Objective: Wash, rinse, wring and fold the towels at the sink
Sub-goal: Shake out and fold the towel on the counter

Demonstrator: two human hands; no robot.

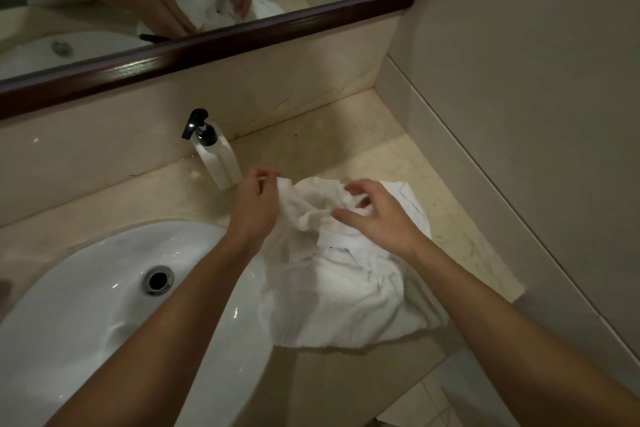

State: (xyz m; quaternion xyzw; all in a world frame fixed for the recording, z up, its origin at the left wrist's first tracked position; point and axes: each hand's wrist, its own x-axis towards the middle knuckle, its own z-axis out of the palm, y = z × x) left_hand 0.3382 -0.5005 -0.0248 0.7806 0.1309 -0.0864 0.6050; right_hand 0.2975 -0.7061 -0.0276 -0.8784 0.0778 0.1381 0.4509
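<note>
On the counter (398, 156) to the right of the sink (86, 288), a white towel (339, 288) lies in a crumpled heap, with its near-left edge hanging over the sink rim. From the drain (158, 280), the heap sits at about three o'clock. A soap bottle (218, 159) with a black pump stands at roughly eleven o'clock from the towel, close but not touching it.

The left hand (254, 204) is closed on the towel's far-left corner, thumb and fingers pinching the edge and lifting it a little. The right hand (377, 215) is half open, fingers curled and spread over a bunched fold at the far side; its fingertips touch the cloth, but whether they grip it I cannot tell.

The towel looks soft and limp, with no stiffness to hold a shape, so it will sag wherever it is not supported. If it is wet it would probably be heavier and would cling to itself; the frame does not show that clearly. Corners and hemmed edges are the sensible places to hold, one in each hand, so the cloth can be pulled flat.

Bunched as it is, the towel has no clean direction. The heap's long axis runs roughly from the far edge at twelve o'clock to the near edge at six o'clock, slanting a little toward the right.
</note>
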